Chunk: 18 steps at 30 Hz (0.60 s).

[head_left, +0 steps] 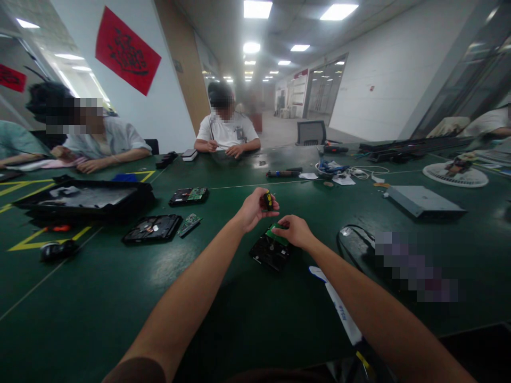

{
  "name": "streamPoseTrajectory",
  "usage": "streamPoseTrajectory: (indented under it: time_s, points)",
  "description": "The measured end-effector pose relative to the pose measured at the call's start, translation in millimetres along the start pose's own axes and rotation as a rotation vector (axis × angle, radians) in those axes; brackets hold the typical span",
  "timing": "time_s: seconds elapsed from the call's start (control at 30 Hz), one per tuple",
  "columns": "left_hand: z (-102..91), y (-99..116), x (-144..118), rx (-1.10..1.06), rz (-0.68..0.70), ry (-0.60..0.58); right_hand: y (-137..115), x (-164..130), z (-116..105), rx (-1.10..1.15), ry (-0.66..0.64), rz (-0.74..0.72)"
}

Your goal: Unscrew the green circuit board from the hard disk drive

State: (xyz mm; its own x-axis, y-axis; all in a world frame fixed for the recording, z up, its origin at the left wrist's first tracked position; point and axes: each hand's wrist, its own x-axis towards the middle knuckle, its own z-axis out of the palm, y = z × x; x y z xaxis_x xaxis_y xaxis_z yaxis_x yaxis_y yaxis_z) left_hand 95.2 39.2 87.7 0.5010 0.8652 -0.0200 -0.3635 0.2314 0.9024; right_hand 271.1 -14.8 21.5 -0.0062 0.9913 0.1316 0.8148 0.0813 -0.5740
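My left hand (257,206) is closed around a black and yellow screwdriver handle (268,200), held above the far edge of a black hard drive (271,253). Most of the screwdriver's shaft cannot be made out. My right hand (297,231) pinches a green circuit board (279,235) at the far right part of that drive. Whether the board is lifted off or still rests on the drive is hard to tell. The drive lies on the green table (223,298), turned at an angle between my forearms.
To the left are another hard drive (189,196), a black drive casing (152,229), a loose circuit board (190,225) and a large black tray (88,198). A silver metal box (425,201) and cables (359,171) are at right. A person (227,127) sits across the table.
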Motion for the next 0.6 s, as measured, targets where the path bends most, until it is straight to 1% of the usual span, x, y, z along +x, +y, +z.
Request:
streamPoseTrajectory:
  time_s: [0.2, 0.3, 0.43, 0.5, 0.6]
  points:
    - [3.5, -4.8, 1.3, 0.047, 0.042, 0.003, 0.9, 0.3, 1.0, 0.004, 0.005, 0.003]
    - [5.1, -5.5, 0.8, 0.101, 0.060, -0.004, 0.6, 0.4, 1.1, 0.005, 0.001, 0.010]
    - [2.6, -1.6, -1.3, 0.206, 0.083, -0.007, 0.7, -0.3, 1.5, 0.000, 0.018, 0.004]
    - [0.7, 1.0, -2.4, 0.234, 0.077, -0.013, 1.2, -0.8, 2.2, -0.001, 0.026, 0.000]
    - [-1.0, 3.3, -3.4, 0.219, 0.050, -0.035, 1.6, -1.4, 3.0, 0.002, 0.028, 0.006]
